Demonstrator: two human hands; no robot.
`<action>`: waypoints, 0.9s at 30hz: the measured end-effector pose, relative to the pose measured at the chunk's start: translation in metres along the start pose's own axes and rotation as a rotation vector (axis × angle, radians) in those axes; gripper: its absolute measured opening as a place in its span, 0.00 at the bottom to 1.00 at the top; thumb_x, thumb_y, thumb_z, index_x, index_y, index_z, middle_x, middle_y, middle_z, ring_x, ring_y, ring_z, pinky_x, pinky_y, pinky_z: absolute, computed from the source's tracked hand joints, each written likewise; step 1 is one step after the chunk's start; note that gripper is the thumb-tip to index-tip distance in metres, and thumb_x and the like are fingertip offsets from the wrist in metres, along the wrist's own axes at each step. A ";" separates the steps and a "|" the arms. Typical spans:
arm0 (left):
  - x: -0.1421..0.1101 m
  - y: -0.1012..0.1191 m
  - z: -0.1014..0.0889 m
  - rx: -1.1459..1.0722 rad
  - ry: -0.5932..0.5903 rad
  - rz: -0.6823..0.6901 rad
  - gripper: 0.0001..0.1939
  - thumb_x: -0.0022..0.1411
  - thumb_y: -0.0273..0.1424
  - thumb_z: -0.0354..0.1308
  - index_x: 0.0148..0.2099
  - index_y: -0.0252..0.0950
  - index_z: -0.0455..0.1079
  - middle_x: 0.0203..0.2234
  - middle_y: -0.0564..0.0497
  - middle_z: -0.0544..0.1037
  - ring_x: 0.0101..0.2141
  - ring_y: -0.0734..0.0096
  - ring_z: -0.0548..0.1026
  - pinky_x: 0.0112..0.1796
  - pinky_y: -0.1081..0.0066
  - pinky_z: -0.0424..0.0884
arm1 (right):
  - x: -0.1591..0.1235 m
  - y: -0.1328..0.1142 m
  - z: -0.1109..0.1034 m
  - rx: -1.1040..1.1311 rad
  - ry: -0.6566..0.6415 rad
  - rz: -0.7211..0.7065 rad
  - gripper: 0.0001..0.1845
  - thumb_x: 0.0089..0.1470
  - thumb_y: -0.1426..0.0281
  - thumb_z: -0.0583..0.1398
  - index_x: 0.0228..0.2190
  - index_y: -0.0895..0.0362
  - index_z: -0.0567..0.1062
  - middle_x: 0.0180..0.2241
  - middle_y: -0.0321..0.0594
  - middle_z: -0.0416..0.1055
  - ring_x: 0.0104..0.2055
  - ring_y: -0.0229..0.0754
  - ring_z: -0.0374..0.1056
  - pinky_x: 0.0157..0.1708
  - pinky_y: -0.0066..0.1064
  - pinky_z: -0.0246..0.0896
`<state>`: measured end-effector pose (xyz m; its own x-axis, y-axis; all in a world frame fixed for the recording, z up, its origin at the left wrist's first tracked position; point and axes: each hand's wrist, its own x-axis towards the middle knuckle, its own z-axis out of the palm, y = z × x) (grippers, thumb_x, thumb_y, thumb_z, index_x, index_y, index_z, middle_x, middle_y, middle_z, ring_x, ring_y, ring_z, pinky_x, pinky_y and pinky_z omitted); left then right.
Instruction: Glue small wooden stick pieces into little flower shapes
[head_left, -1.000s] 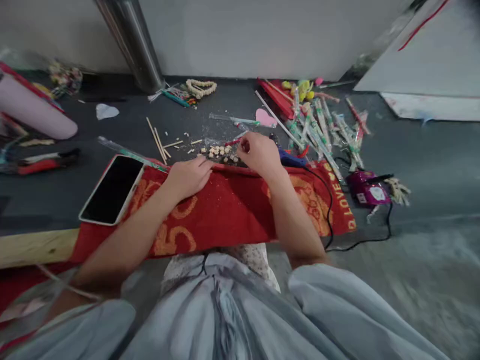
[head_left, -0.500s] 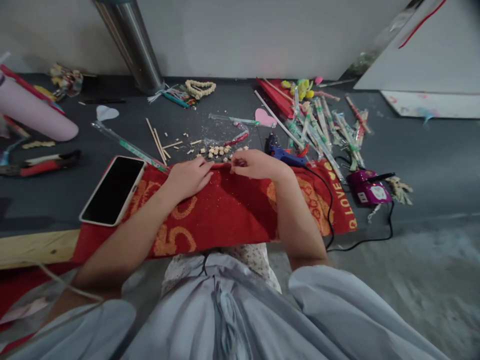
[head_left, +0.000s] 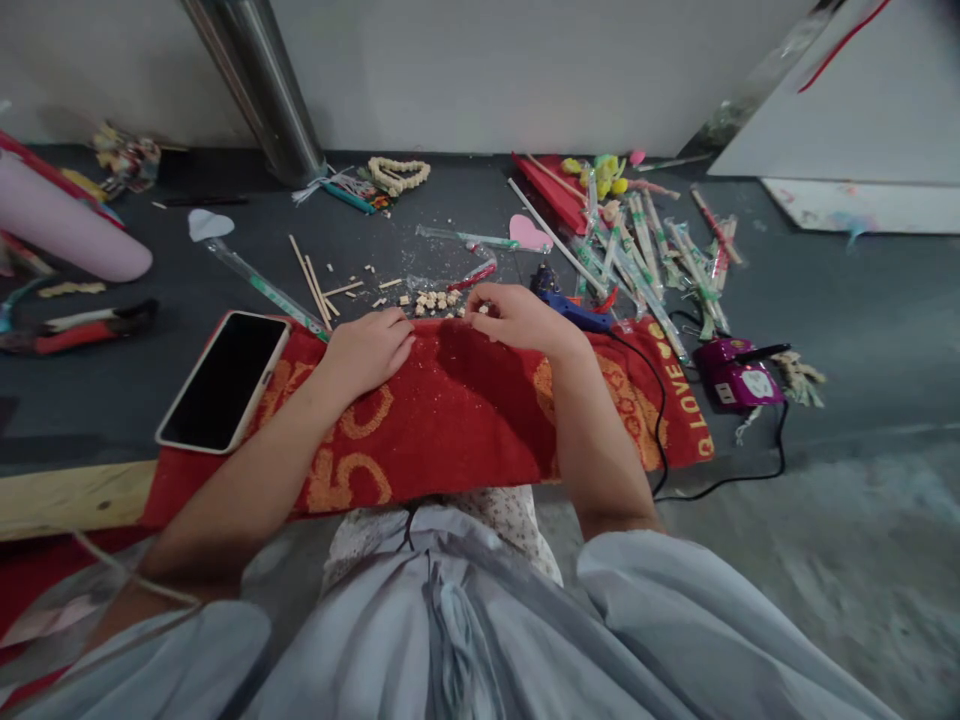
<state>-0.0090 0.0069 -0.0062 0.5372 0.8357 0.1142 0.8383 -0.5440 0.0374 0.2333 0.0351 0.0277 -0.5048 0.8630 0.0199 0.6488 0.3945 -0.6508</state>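
My left hand lies palm down on the red towel, fingers stretched out near its far edge. My right hand is just beyond that edge, its thumb and fingers curled around a small pale wooden piece; the fingers partly hide the grip. Left of these fingertips is a little pile of short wooden pieces, some in small clusters. A few thin wooden sticks lie beyond my left hand. The blue glue gun rests just past my right hand.
A phone lies on the towel's left end. Wrapped chopsticks are heaped at the back right, near a purple box with a black cable. Pliers lie left. A steel cylinder and a heart-shaped wooden frame stand farther back.
My right hand has shifted slightly away from me, off the towel's edge to the wooden pieces. My left hand has slid a little left, and the towel's far edge lies flatter.
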 end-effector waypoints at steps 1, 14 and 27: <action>0.000 0.001 -0.001 0.014 -0.015 -0.003 0.19 0.72 0.34 0.44 0.52 0.35 0.74 0.48 0.43 0.77 0.45 0.57 0.77 0.37 0.64 0.72 | 0.000 0.000 0.000 0.000 -0.015 -0.002 0.09 0.53 0.69 0.54 0.31 0.58 0.72 0.31 0.39 0.72 0.31 0.36 0.62 0.37 0.30 0.54; 0.001 0.000 -0.003 0.028 -0.047 -0.028 0.21 0.71 0.34 0.43 0.57 0.37 0.73 0.50 0.43 0.76 0.45 0.56 0.77 0.36 0.63 0.73 | -0.001 -0.002 0.003 0.045 -0.208 0.039 0.08 0.53 0.70 0.54 0.33 0.58 0.72 0.30 0.36 0.72 0.24 0.33 0.68 0.33 0.28 0.60; -0.001 -0.010 -0.003 -0.013 0.056 -0.061 0.21 0.69 0.36 0.43 0.41 0.39 0.79 0.41 0.46 0.83 0.42 0.59 0.78 0.35 0.65 0.70 | -0.007 0.012 -0.014 0.029 -0.129 0.129 0.09 0.49 0.71 0.55 0.30 0.59 0.75 0.28 0.38 0.75 0.22 0.33 0.66 0.31 0.30 0.59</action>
<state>-0.0179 0.0108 -0.0041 0.4789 0.8618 0.1668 0.8677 -0.4936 0.0591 0.2527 0.0377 0.0299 -0.4887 0.8574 -0.1612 0.6968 0.2724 -0.6635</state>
